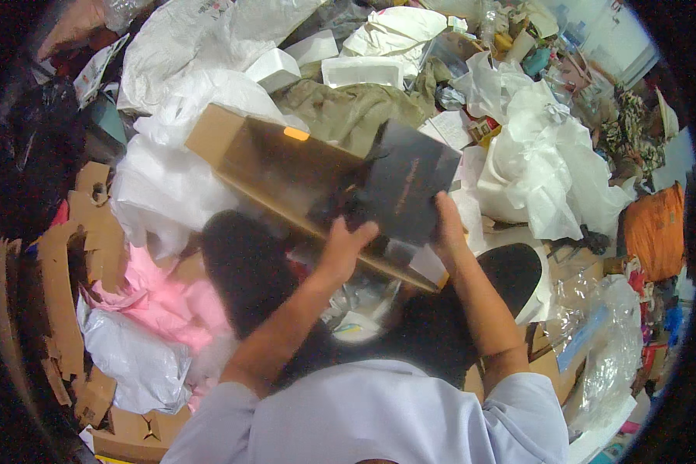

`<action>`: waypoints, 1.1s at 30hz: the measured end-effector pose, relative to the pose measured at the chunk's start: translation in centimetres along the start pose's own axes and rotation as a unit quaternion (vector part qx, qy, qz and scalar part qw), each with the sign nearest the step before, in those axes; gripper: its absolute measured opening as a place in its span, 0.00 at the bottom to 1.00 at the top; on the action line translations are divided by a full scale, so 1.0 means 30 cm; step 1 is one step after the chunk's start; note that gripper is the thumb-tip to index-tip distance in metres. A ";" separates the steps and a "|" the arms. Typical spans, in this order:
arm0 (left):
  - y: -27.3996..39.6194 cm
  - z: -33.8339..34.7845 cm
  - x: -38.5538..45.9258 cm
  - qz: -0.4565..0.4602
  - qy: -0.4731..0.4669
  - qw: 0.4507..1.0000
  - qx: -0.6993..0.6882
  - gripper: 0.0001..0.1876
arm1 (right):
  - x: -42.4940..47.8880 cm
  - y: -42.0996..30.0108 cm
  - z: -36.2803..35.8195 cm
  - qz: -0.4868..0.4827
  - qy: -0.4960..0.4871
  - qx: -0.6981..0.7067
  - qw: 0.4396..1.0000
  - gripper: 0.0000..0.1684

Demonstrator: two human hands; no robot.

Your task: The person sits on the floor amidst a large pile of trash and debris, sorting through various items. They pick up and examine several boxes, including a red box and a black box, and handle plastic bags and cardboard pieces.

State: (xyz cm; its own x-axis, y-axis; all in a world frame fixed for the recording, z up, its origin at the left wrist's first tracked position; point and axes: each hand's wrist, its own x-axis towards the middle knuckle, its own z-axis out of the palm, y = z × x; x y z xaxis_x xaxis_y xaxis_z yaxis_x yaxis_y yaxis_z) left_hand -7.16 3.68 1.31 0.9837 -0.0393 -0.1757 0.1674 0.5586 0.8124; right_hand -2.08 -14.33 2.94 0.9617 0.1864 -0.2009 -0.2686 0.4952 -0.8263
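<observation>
A long cardboard box [290, 168] with a brown inside and an orange patch on its rim lies open across my lap area. At its right end is a dark box or panel [414, 180] with faint writing. My right hand [449, 229] grips the dark piece by its right edge. My left hand [348, 246] is at the long box's near wall, its thumb towards the dark piece; its fingertips are partly hidden in shadow inside. A small pale flap [429, 267] shows at the box's right end, near my right wrist.
White foam sheeting [168, 174] lies left, with pink plastic [162, 296], a white plastic bag [133, 359] and torn cardboard [61, 290] nearer. Olive cloth [348, 110] and a white foam tray [362, 72] lie beyond. More foam sheeting [545, 162] and an orange bundle [654, 232] are right.
</observation>
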 end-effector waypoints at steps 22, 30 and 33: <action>0.058 -0.052 0.006 0.000 0.124 0.988 0.097 0.35 | 0.075 -0.091 0.017 0.031 -0.018 0.000 0.999 0.21; 0.133 -0.070 0.000 0.092 0.109 0.988 0.053 0.37 | 0.050 -0.072 -0.015 0.128 -0.163 -0.069 0.976 0.13; 0.132 -0.065 0.003 0.098 0.124 0.987 0.029 0.29 | 0.040 -0.013 -0.013 0.150 -0.115 -0.072 0.979 0.13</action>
State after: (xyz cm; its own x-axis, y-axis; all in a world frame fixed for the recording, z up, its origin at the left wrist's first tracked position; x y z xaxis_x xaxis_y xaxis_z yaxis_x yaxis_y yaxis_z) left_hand -6.54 7.49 3.42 0.9520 0.2739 -0.1366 -0.0147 0.4868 0.8734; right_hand -0.79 -14.64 2.82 0.7990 0.4989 -0.3355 -0.5101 0.2670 -0.8176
